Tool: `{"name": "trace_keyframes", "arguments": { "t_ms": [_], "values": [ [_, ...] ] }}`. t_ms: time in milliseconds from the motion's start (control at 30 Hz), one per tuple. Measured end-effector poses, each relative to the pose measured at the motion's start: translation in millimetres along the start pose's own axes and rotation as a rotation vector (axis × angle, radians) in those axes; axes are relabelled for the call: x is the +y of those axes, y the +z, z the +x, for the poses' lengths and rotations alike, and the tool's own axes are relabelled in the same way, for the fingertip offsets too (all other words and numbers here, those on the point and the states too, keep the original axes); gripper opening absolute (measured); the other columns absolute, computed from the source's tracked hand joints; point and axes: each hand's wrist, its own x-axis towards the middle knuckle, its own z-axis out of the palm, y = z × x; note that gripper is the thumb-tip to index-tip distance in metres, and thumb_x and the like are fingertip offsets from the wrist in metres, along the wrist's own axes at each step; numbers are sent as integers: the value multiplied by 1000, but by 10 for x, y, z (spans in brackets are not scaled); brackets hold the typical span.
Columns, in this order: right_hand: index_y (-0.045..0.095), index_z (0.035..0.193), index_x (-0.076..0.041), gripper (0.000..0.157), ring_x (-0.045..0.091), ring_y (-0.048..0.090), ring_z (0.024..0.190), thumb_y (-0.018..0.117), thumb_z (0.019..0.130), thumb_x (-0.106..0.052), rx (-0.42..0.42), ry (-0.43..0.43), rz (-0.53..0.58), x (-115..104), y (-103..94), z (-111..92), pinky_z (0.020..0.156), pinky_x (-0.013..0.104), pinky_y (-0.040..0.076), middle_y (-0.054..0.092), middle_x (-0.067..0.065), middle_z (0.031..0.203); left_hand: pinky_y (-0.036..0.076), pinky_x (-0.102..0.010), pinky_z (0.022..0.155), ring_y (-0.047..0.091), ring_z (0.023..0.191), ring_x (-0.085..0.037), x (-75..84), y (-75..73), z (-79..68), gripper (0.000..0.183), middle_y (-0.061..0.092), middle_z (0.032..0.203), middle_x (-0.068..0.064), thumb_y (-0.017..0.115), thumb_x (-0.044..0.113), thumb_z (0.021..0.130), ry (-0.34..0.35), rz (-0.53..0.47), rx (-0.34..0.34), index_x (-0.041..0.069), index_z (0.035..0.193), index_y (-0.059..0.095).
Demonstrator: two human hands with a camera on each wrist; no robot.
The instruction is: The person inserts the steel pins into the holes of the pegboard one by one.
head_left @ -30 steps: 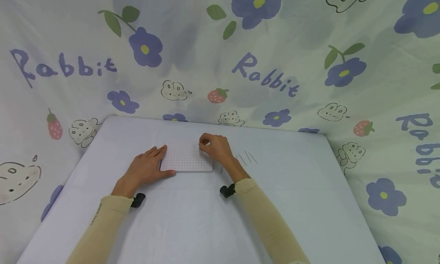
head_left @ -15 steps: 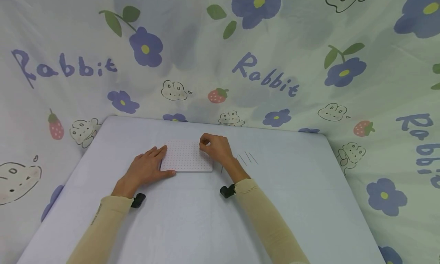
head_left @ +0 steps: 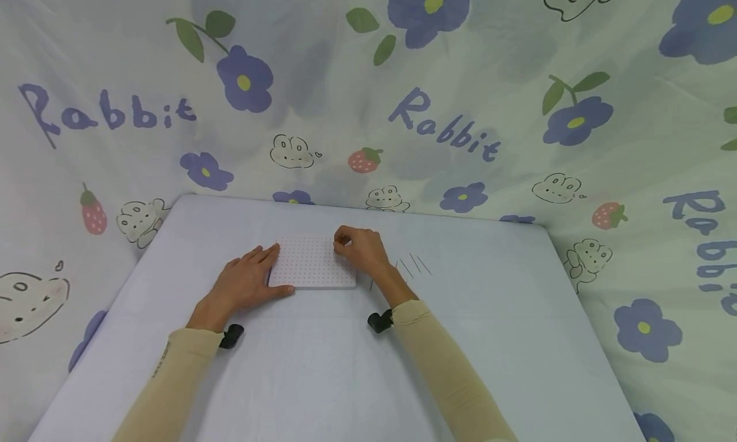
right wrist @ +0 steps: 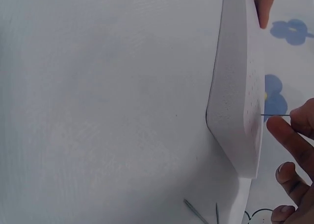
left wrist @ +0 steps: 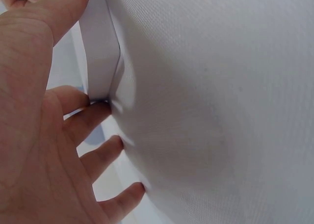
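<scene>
A flat white board with rows of small holes lies on the table. My left hand rests at its left side, fingers spread and fairly straight, the thumb along its front edge. In the left wrist view, the fingertips touch the white cloth beside the board's side wall. My right hand is over the board's right part. In the right wrist view, its thumb and index finger pinch a thin needle, which stands with its lower end at the holed face. Whether it sits in a hole is hidden.
Several thin needles lie on the table to the right of the board, partly behind my right wrist. White cloth covers the table. A printed curtain hangs behind and at both sides.
Almost nothing differs. My right hand has dipped very slightly toward the board, still pinching the needle; the left hand and board stay put.
</scene>
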Motion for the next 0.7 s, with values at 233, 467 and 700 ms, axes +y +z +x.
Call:
{"name": "trace_keyframes", "arguments": {
  "t_ms": [233,467,700],
  "values": [
    [73,102,-24,9,7,64,81,69,96,-29,7,-11,1,6,10,-9,74,27,50,74,-9,95,30,-70,109,30,146,-47,-8,15,10,110,37,157,-25,64,72,83,-1,3,-1,1,158,27],
    [73,101,-23,9,7,62,78,69,96,-30,-8,23,15,20,29,-3,72,26,50,72,-11,92,30,-70,109,29,146,-47,-4,10,13,110,35,158,-25,65,72,83,-2,-3,-6,1,158,26],
    [73,104,-23,13,7,63,81,69,96,-32,-25,41,13,25,23,-3,75,28,50,72,-11,93,28,-71,109,29,146,-47,16,-13,-2,110,35,158,-25,66,70,84,-5,-9,-11,0,158,26]
  ]
}}
